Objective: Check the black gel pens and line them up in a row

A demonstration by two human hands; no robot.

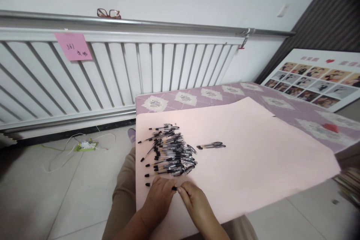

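At the near left part of the pink sheet (253,157), my left hand (159,198) is closed around a pen (174,188), most of it hidden by the fingers. A short black piece of that pen shows between my two hands. On its other side, my right hand (193,199) pinches with thumb and fingers at the pen's end. A black pen tip (147,184) pokes out left of my left hand; which pen it belongs to I cannot tell. Just beyond lies a loose pile of clear pens (170,153) with black ends. Apart from them, to the right, a few pens (211,145) lie side by side.
A purple patterned tablecloth (197,101) shows beyond the sheet. Behind stands a white radiator (152,63) with a pink note (73,47); glasses (109,13) rest on its pipe. A photo board (315,78) leans at right. A power strip (86,146) with cables lies on the floor.
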